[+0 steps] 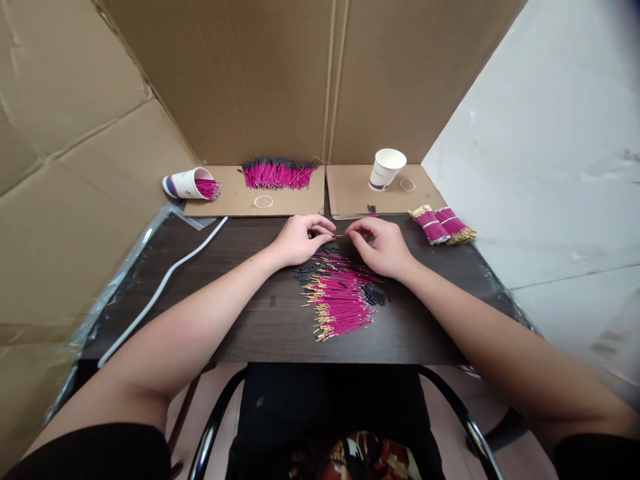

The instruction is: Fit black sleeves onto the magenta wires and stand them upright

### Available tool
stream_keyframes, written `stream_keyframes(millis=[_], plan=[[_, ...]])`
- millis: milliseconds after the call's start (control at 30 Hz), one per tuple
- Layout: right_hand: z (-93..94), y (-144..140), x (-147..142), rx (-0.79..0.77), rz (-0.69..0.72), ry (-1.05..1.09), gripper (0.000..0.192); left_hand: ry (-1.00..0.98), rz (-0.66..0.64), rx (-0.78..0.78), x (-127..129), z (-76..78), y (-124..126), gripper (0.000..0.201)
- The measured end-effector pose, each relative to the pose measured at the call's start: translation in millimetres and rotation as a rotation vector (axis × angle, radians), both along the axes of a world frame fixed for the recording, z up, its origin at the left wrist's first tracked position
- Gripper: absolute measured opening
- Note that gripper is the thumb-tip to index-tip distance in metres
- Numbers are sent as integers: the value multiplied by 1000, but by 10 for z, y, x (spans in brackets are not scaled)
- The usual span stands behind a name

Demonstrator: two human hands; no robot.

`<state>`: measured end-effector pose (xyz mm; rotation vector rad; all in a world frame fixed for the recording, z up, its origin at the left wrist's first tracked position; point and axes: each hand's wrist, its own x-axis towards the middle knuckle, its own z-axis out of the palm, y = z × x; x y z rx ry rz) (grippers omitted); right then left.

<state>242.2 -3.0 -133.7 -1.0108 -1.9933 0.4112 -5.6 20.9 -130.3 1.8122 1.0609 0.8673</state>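
a: what step is in front of you?

b: from my far end of the link, i judge it to be fine fingertip work on one thin pink piece (pixel 341 235), which spans the small gap between the two hands. its details are too small for me to make out.

a: and the grip?

b: the left hand (pixel 301 241) pinches one end between thumb and fingers, and the right hand (pixel 383 248) pinches the other. so both are closed on that same piece, over the dark table (pixel 270 333). how hard they press, i can't tell.

a: what lies about them?

b: on my side of the hands, a loose spread of pink wires (pixel 345 310), many with gold tips on the left, and a clump of black sleeves (pixel 373 295) at its right edge. well beyond, a row of black-ended wires (pixel 277 175) rests on flat cardboard (pixel 210 207).

a: what does the next move call for?

b: i'd say a steady left pinch and small right-fingertip motion in line with the piece, so it doesn't bend. i'd also mind the wrists near that spread; a brush could scatter it.
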Motion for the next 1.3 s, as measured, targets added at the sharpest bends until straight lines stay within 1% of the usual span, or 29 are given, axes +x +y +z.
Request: stream_keyframes(millis=[133, 467, 1300], plan=[[-3, 1, -2, 13, 12, -6, 15, 1, 5, 11, 7, 4, -6, 17], [-20, -2, -13, -84, 8, 19, 16, -32, 1, 4, 29, 19, -31, 17], [-13, -9, -18, -130, 17, 27, 17, -40, -22, 16, 20, 8, -38, 19]])
